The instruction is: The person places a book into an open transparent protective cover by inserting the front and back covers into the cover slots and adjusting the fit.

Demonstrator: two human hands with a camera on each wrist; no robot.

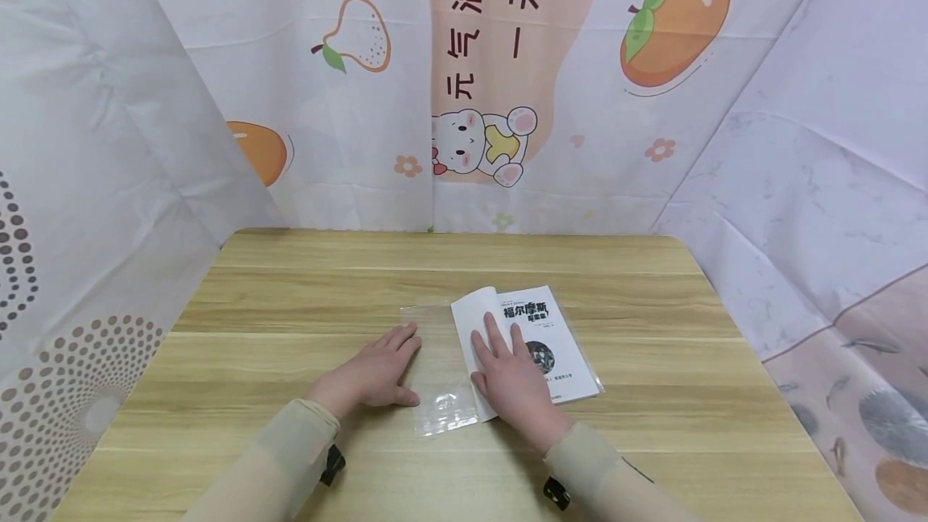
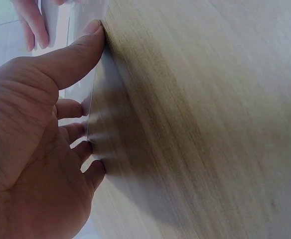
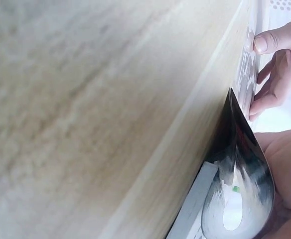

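A paperback book (image 1: pixel 573 349) lies on the table with its front cover (image 1: pixel 470 314) folded over to the left, white inner side up. My right hand (image 1: pixel 515 381) rests on it, fingers spread over the cover and the printed title page. In the right wrist view the cover (image 3: pixel 262 174) bows up in a curve, its glossy dark outside showing. A clear plastic sleeve (image 1: pixel 438 377) spreads out left of the cover. My left hand (image 1: pixel 377 373) lies at the sleeve's left edge, thumb and fingertips touching it in the left wrist view.
The wood-grain table (image 1: pixel 304 288) has rounded far corners. A printed curtain (image 1: pixel 377 119) hangs behind its far edge, with more fabric (image 1: pixel 812 184) along the right side. Black wrist straps (image 1: pixel 333 466) sit below both hands.
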